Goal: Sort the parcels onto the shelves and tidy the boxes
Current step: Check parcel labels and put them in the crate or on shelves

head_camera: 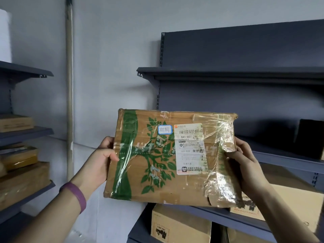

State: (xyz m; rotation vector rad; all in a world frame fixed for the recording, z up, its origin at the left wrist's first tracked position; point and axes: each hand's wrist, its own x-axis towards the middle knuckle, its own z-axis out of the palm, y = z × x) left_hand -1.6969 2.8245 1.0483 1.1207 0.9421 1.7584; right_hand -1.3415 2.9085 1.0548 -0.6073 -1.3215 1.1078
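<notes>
A brown cardboard parcel (pixel 157 172) with a green tree print, clear tape and a white shipping label is held up in front of the dark grey shelf unit (pixel 245 72) on the right. My left hand (pixel 103 160) grips its left edge, thumb on the front. Its right edge is gripped by my right hand (pixel 245 160). The parcel's face is tilted toward the camera. It hangs level with the middle shelf (pixel 284 160), in front of that shelf's left end.
A black box (pixel 308 137) stands on the right unit's middle shelf. Cardboard boxes (pixel 178 225) sit on the lower shelves there. The left shelf unit (pixel 26 132) holds several brown parcels (pixel 21 181). A pale pole (pixel 69 85) leans against the wall between the units.
</notes>
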